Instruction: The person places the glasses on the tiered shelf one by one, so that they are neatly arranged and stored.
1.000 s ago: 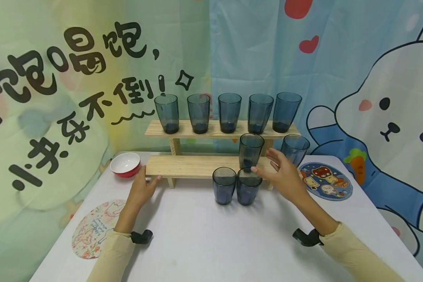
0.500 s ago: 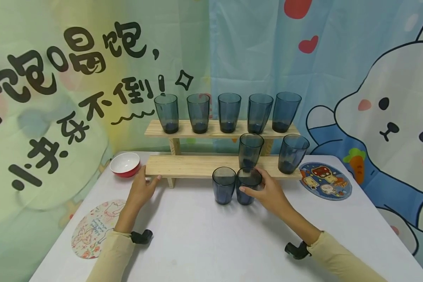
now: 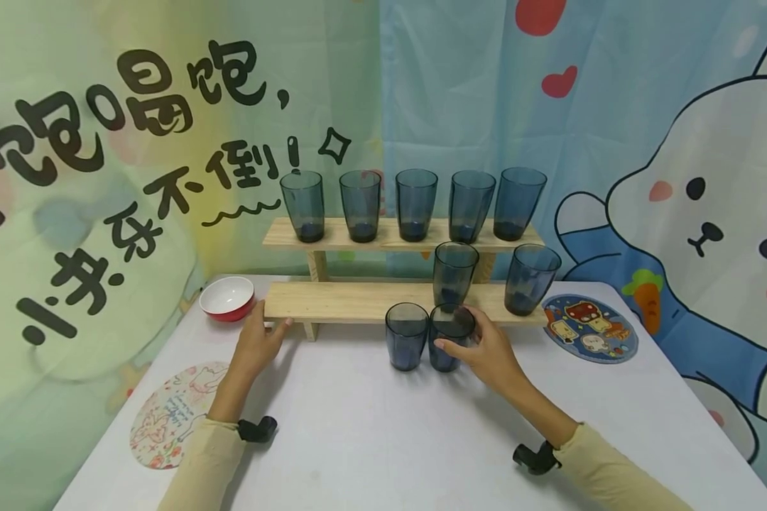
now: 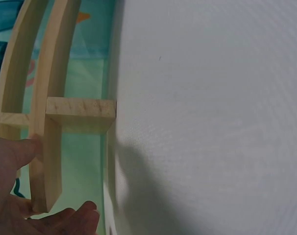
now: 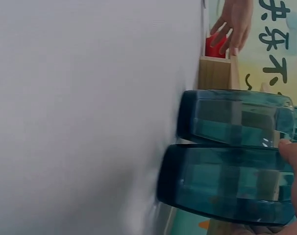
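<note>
My right hand point(image 3: 488, 353) holds a blue-tinted drinking glass point(image 3: 444, 353) upright on the table, thumb at its front and fingers round its right side near the rim. A second glass point(image 3: 405, 341) stands close against its left. In the right wrist view, the thumb point(image 5: 294, 161) lies on the held glass point(image 5: 227, 181). My left hand point(image 3: 256, 345) grips the left end of the lower wooden shelf point(image 3: 345, 301). The left wrist view shows its thumb point(image 4: 23, 151) on the board, with other fingers below the board's end.
Several matching glasses point(image 3: 417, 202) line the upper shelf point(image 3: 383, 234). Two more, a middle glass point(image 3: 454, 273) and a right glass point(image 3: 530, 280), stand on the lower shelf. A red-and-white bowl point(image 3: 228, 298) sits left; round mats, one pale point(image 3: 172, 419) and one blue point(image 3: 591, 330), lie either side.
My right hand has moved left and down from near the lower shelf's right glass to the front right glass and taken hold of it. The left hand has stayed put.
</note>
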The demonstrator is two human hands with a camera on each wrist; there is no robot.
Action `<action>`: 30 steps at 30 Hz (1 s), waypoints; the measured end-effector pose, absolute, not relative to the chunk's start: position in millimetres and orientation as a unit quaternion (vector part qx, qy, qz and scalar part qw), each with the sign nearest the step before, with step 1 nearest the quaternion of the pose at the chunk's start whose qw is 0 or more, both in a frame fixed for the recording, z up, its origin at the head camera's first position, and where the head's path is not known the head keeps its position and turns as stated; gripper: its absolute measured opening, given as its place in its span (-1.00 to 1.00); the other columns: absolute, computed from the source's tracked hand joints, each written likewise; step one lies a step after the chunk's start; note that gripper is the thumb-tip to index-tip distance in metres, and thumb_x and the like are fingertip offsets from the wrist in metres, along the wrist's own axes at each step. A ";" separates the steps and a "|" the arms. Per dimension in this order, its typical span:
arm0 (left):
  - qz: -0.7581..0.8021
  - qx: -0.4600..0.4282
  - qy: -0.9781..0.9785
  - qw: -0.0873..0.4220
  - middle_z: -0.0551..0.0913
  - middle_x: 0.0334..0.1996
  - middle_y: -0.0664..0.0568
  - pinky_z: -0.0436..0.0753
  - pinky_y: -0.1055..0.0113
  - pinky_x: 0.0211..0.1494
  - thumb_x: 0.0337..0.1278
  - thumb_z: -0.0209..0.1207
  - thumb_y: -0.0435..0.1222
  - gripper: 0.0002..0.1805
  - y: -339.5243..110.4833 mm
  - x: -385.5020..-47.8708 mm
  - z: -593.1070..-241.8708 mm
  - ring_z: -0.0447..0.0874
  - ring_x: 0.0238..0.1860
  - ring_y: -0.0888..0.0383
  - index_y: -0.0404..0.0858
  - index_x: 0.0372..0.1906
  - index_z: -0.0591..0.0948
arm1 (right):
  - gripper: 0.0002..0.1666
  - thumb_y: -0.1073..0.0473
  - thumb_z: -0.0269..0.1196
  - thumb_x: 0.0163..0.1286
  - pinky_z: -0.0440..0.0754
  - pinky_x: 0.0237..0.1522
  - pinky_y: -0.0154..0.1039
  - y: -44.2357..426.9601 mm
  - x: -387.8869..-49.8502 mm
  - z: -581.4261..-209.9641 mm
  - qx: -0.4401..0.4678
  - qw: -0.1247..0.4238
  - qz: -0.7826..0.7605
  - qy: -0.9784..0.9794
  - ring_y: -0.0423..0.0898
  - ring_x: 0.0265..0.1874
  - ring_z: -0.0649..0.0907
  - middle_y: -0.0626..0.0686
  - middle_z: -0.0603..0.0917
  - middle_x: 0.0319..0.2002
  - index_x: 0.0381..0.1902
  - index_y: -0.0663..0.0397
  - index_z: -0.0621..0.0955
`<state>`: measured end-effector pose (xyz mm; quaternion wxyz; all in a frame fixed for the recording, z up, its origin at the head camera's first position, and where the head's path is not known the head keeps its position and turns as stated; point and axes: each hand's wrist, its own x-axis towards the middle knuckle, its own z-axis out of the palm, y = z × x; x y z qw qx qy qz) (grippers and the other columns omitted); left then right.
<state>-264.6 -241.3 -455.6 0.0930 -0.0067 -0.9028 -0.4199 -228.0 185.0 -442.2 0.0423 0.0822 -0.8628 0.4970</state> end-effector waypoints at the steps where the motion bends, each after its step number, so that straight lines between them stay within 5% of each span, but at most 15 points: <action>1: -0.421 -0.006 -0.902 0.093 0.34 0.46 -0.50 0.49 -0.23 0.45 0.54 0.20 -0.23 -0.23 -241.3 -264.6 -455.9 0.37 0.47 -0.39 -0.54 0.57 0.14 | 0.16 -0.28 0.51 0.28 0.51 0.45 0.15 185.0 -227.8 -440.8 0.082 0.041 0.493 -0.865 0.25 0.50 0.44 0.29 0.43 0.50 0.61 0.15 0.27; 14: -0.416 -0.006 -0.905 0.092 0.35 0.45 -0.47 0.52 -0.22 0.42 0.55 0.20 -0.22 -0.26 -241.5 -264.1 -455.1 0.40 0.46 -0.38 -0.52 0.55 0.17 | 0.06 -0.23 0.51 0.30 0.74 0.16 0.04 191.1 -212.4 -382.3 0.113 0.034 0.466 -0.877 0.16 0.26 0.67 0.21 0.60 0.32 0.57 0.11 0.35; 20: -0.413 -0.003 -0.906 0.089 0.34 0.46 -0.47 0.50 -0.23 0.44 0.55 0.19 -0.21 -0.25 -241.7 -264.2 -454.6 0.39 0.46 -0.38 -0.52 0.56 0.16 | -0.09 -0.08 0.51 0.36 0.71 0.25 -0.04 190.0 -206.9 -333.2 0.151 0.034 0.478 -0.865 0.17 0.32 0.65 0.22 0.59 0.31 0.52 0.11 0.41; 26: -0.413 -0.003 -0.906 0.092 0.34 0.45 -0.48 0.50 -0.23 0.44 0.55 0.19 -0.21 -0.26 -242.0 -264.7 -454.8 0.39 0.46 -0.38 -0.52 0.55 0.17 | -0.02 -0.02 0.51 0.37 0.73 0.13 -0.30 174.6 -219.2 -293.0 0.173 0.020 0.509 -0.843 0.12 0.34 0.63 0.19 0.54 0.36 0.59 0.13 0.32; 30: -0.416 0.000 -0.905 0.091 0.34 0.46 -0.47 0.49 -0.23 0.45 0.55 0.19 -0.21 -0.25 -242.0 -265.9 -455.4 0.38 0.47 -0.38 -0.51 0.56 0.17 | -0.03 -0.02 0.50 0.39 0.74 0.10 -0.24 158.0 -236.6 -279.4 0.178 0.025 0.519 -0.836 0.07 0.26 0.65 0.17 0.55 0.31 0.60 0.10 0.31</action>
